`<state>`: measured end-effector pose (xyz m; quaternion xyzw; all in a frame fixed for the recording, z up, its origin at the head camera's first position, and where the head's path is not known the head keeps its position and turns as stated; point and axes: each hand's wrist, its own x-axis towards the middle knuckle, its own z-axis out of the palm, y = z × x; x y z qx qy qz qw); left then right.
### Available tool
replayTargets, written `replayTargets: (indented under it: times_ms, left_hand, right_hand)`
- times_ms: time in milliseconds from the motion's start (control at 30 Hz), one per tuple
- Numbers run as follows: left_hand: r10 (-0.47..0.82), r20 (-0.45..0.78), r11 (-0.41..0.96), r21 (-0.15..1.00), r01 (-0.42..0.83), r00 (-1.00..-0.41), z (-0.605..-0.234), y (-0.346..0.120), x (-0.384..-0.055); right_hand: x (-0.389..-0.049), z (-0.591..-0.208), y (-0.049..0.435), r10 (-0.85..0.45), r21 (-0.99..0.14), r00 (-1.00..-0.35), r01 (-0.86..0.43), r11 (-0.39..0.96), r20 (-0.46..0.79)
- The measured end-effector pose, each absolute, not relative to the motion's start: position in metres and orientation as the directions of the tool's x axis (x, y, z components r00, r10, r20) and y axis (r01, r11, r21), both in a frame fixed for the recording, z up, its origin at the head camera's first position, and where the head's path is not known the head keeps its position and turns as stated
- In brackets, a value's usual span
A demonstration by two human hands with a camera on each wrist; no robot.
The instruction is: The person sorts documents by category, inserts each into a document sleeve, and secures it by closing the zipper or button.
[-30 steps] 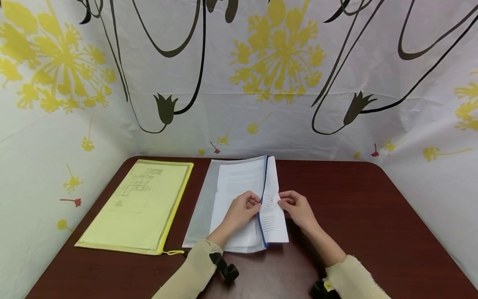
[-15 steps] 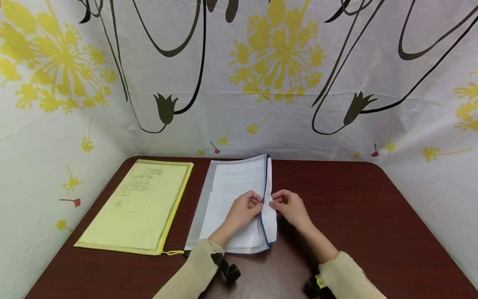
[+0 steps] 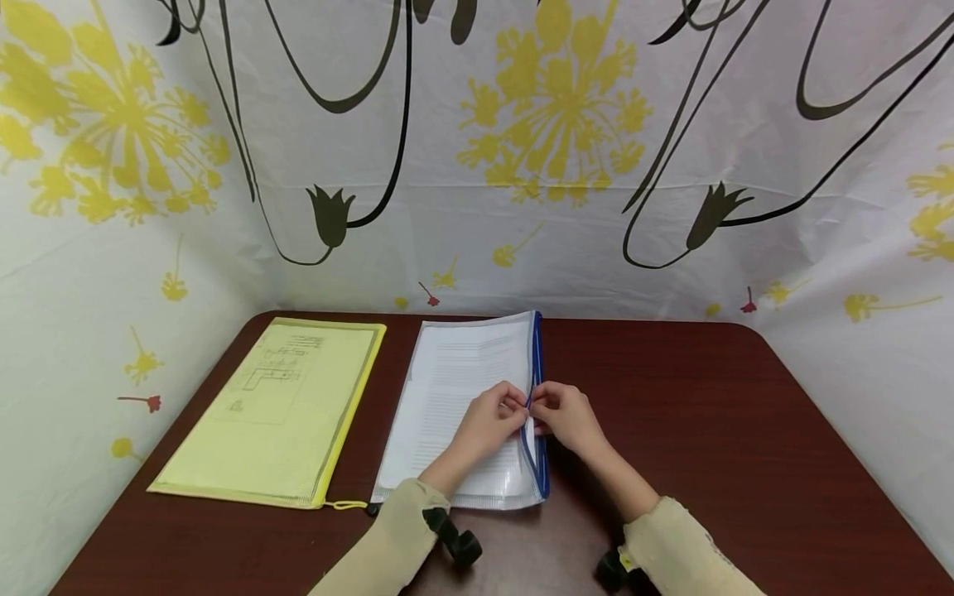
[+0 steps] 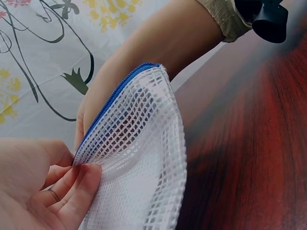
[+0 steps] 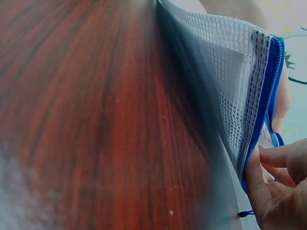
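Note:
A white mesh zip pouch (image 3: pixel 447 397) with a blue zip (image 3: pixel 540 372) along its right edge lies in the middle of the table. Printed paper shows through its upper face and fills most of it. My left hand (image 3: pixel 492 418) pinches the upper lip of the opening, seen close in the left wrist view, where the mesh (image 4: pixel 144 124) bows up. On the other side of the opening, my right hand (image 3: pixel 570 418) pinches the blue-zipped edge (image 5: pixel 268 100) between thumb and fingers. Both hands meet about midway along the zip, which is parted there.
To the left lies a yellow zip pouch (image 3: pixel 261 422) holding a sheet with a drawing, its yellow pull loop (image 3: pixel 346 502) beside the white pouch's corner. The dark red wooden table (image 3: pixel 708 430) ends at a flower-printed white curtain (image 3: pixel 566 248).
The papers that stuck out past the zip have gone into the pouch. My right hand has moved left, up to my left hand, which has stayed nearly in place.

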<state>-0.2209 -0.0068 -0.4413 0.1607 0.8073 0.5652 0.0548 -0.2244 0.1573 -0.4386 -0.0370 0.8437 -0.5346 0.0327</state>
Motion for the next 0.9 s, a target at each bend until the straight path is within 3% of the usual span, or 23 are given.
replayTargets:
  times_ms: [567, 900]
  left_hand:
    - [0.293, 0.081, 0.263, 0.951, 0.162, -0.953, -0.446, -0.011, -0.217]
    - [0.294, 0.061, 0.186, 0.975, 0.119, -0.954, -0.446, -0.011, -0.218]
  right_hand:
    - [-0.242, -0.435, 0.17, -0.209, -0.957, -0.974, 0.026, 0.29, -0.09]
    - [-0.275, -0.423, 0.187, -0.101, -0.964, -0.993, 0.029, 0.266, -0.057]
